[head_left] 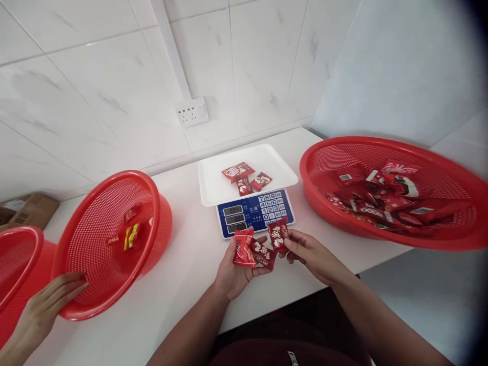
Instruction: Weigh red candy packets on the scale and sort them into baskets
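My left hand (231,277) is closed around two small wrapped snack packets in front of the scale: a bright red packet (244,248) under the thumb and a dark red packet (264,255) along the fingers. Just to the right, my right hand (310,254) pinches another dark red packet (278,236) with white lettering. Behind both hands stands a blue digital scale (253,209), its lower edge partly covered by the packets. On its white tray (213,178) lie three red packets (244,178).
At right, a wide red basket (335,223) holds many red packets. A red basket (150,239) with a few packets stands tilted at left, another person's hand (46,305) on its rim. Beyond are another red basket (36,264), a cardboard box (34,211) and a wall socket (191,112).
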`<move>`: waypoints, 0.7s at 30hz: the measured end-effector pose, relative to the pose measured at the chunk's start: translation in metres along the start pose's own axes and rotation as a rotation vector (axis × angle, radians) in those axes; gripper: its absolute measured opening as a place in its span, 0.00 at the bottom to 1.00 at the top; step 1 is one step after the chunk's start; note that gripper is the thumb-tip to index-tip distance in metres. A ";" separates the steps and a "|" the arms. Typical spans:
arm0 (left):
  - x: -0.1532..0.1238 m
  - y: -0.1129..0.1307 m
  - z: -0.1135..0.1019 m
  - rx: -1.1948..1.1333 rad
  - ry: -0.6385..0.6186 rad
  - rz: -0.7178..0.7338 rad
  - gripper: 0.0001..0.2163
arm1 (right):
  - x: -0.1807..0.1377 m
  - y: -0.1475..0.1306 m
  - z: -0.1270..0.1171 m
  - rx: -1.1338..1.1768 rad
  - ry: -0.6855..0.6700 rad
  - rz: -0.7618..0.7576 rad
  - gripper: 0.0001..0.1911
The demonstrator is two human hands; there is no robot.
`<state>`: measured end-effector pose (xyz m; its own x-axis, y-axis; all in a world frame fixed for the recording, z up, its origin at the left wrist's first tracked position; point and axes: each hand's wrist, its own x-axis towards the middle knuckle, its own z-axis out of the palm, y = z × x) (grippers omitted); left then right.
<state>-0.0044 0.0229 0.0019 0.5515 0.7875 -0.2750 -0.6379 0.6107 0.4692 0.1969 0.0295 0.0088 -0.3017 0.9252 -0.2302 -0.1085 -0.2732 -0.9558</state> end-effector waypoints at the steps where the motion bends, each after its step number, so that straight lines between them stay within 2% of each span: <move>1: 0.000 -0.001 0.000 0.017 0.007 0.007 0.23 | 0.000 0.000 0.000 0.014 0.003 0.000 0.18; 4: -0.001 -0.004 0.001 0.080 0.046 0.046 0.23 | -0.001 -0.002 0.000 0.024 -0.036 -0.006 0.17; 7: -0.001 -0.009 -0.002 0.187 0.086 0.062 0.25 | -0.002 -0.003 0.003 -0.007 -0.203 -0.020 0.16; 10: -0.001 -0.014 -0.004 0.412 0.144 0.078 0.25 | -0.003 0.001 0.009 -0.041 -0.330 -0.026 0.16; 13: -0.002 -0.017 -0.001 0.672 0.233 0.128 0.24 | -0.004 0.007 0.018 -0.011 -0.301 -0.036 0.15; 16: -0.004 -0.021 0.004 0.802 0.289 0.217 0.24 | -0.005 0.012 0.025 0.019 -0.208 -0.027 0.18; 18: -0.004 -0.026 0.005 0.775 0.306 0.245 0.24 | -0.005 0.015 0.030 -0.002 -0.144 -0.026 0.22; 21: -0.001 -0.030 0.001 0.609 0.340 0.151 0.24 | 0.000 0.021 0.037 -0.098 -0.076 -0.104 0.25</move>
<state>0.0152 0.0040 -0.0110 0.2198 0.9027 -0.3699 -0.2263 0.4160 0.8808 0.1597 0.0139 -0.0044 -0.3654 0.9233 -0.1183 -0.0507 -0.1466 -0.9879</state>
